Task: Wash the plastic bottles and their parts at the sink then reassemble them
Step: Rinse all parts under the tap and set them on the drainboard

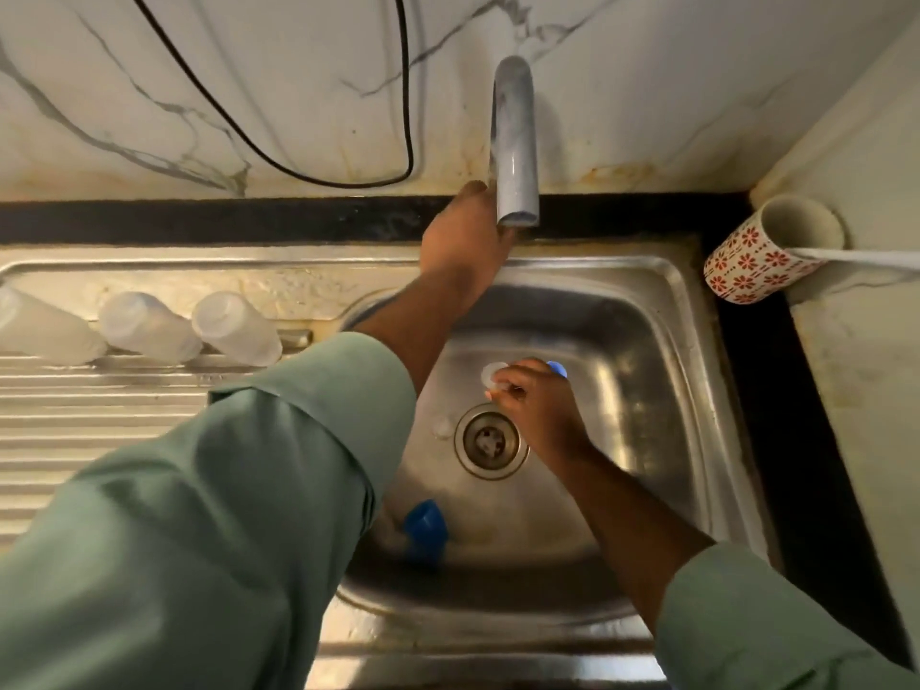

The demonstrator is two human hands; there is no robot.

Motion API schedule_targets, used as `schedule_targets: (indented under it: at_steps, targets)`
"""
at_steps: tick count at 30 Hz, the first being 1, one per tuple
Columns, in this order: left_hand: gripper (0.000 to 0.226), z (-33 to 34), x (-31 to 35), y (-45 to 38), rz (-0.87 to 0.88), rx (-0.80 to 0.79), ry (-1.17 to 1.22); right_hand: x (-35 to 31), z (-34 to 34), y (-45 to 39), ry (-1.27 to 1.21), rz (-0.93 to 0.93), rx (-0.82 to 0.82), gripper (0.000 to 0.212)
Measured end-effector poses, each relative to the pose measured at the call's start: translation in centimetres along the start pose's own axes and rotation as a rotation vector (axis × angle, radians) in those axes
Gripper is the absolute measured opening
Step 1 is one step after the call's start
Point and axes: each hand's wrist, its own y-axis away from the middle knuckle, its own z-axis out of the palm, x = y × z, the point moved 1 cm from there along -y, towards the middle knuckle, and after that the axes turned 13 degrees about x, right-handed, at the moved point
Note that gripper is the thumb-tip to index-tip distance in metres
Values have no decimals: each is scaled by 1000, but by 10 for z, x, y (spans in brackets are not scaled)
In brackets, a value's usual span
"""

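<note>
Three clear plastic bottles (234, 328) lie side by side on the steel drainboard at the left. My left hand (463, 241) reaches behind the grey tap spout (515, 141); its fingers are hidden there. My right hand (535, 405) is low in the sink basin (647, 390), pinching a small clear round part (494, 375) just above the drain (490, 440). A blue piece (557, 368) peeks out behind that hand. A blue cap (425, 530) lies at the basin's front left, and another small clear part (442, 425) lies left of the drain.
A red-flowered white mug (766, 251) lies tipped on the counter at the back right, with a white handle sticking out of it. A black cable (348, 176) hangs on the marble wall. The ribbed drainboard (99, 415) fills the left.
</note>
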Motion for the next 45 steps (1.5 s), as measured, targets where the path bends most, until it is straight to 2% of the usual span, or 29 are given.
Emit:
schedule_targets:
  at_steps: [1, 4, 6, 9, 11, 14, 17, 20, 24, 26, 31, 36, 38, 42, 45]
  targets:
    - [44, 2, 2, -4, -37, 0, 51, -3, -2, -2, -7, -25, 15, 18]
    - [22, 5, -6, -14, 0, 15, 98, -6, -3, -7, -102, -26, 73, 19]
    - [3, 8, -22, -19, -102, 69, 136, -5, -1, -11, -181, 46, 65, 22]
    - [21, 17, -42, -25, -444, 64, 339, -6, 6, -16, -253, 141, 65, 35]
    - [22, 17, -43, -32, -517, 17, 400, -5, 10, -21, -292, 163, 61, 45]
    - [19, 14, -46, -40, -528, -31, 390, -1, 15, -25, -148, 168, 54, 38]
    - [19, 13, -49, -42, -533, -52, 379, 7, 24, -25, -242, 279, 79, 26]
    - [19, 14, -48, -43, -555, -50, 387, 13, 28, -26, -260, 378, 94, 32]
    - [16, 12, -47, -42, -566, -37, 372, 15, 26, -31, -316, 447, 29, 32]
    - [15, 12, -46, -43, -566, -34, 369, 11, 25, -34, -282, 409, 16, 32]
    - [17, 12, -45, -42, -557, -37, 341, 6, 23, -35, -175, 310, -66, 10]
    - [17, 10, -43, -42, -568, -43, 348, -7, 22, -38, 36, 156, -88, 30]
    - [17, 10, -43, -41, -572, -39, 344, -8, 22, -39, 92, 141, -101, 29]
    - [17, 10, -42, -40, -549, -41, 323, -5, 25, -41, 52, 103, -115, 16]
    - [17, 9, -41, -40, -547, -45, 320, -4, 27, -39, -53, 156, -142, 10]
